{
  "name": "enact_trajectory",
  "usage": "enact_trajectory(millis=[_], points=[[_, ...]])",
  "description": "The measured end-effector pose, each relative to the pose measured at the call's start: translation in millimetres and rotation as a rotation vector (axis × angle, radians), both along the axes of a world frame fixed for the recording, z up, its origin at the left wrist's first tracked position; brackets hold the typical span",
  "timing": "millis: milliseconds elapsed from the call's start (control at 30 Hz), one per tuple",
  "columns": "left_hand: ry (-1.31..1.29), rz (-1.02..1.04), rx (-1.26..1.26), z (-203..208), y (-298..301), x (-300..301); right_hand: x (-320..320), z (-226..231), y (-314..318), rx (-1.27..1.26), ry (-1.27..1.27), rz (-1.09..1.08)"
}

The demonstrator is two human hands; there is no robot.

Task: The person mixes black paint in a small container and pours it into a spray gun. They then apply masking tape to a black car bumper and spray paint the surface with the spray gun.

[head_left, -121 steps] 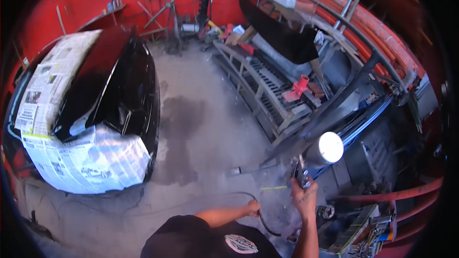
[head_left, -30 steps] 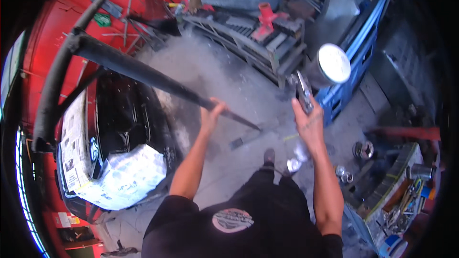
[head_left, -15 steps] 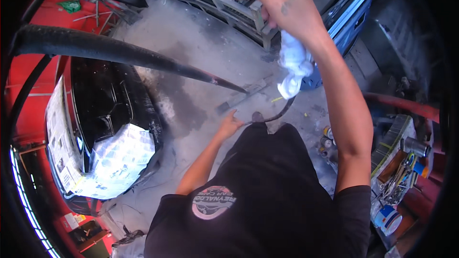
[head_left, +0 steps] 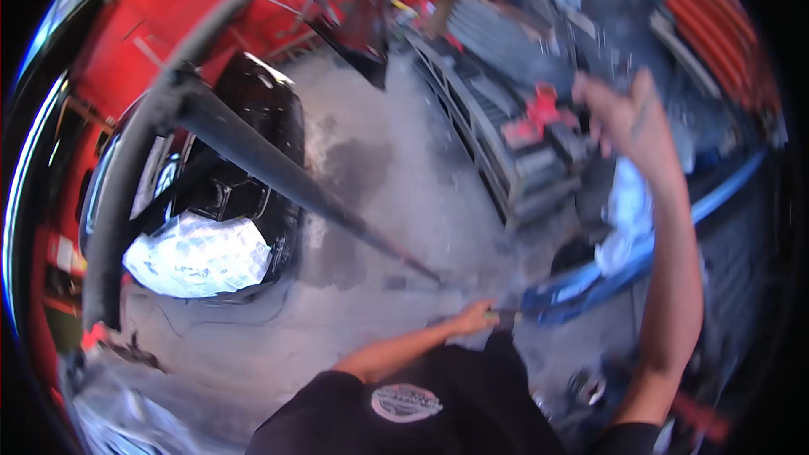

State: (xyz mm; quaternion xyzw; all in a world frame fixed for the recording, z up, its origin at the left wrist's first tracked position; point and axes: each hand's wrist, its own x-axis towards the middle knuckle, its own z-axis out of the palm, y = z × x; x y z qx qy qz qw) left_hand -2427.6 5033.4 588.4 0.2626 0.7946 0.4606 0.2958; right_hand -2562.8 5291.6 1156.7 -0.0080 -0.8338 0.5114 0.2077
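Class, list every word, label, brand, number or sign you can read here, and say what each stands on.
No text is legible.
Black T-shirt: its round pale emblem is too blurred to read.
Paper covering on the black car: washed out; any print is unreadable.
Pale sheet on the red wall at left: too small and blurred.
Cup above the right hand: no readable lettering.
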Motion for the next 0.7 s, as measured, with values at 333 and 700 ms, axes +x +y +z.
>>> enact_trajectory(millis=[333,700], points=[[-0.272,0.451,0.212,152,72,-45,-45,-112,4,-0.043,-0.243,0.225],[-0.367,0.608,0.670,279,58,-70,-41,-183,-55,-0.029,-0.331,0.315]])
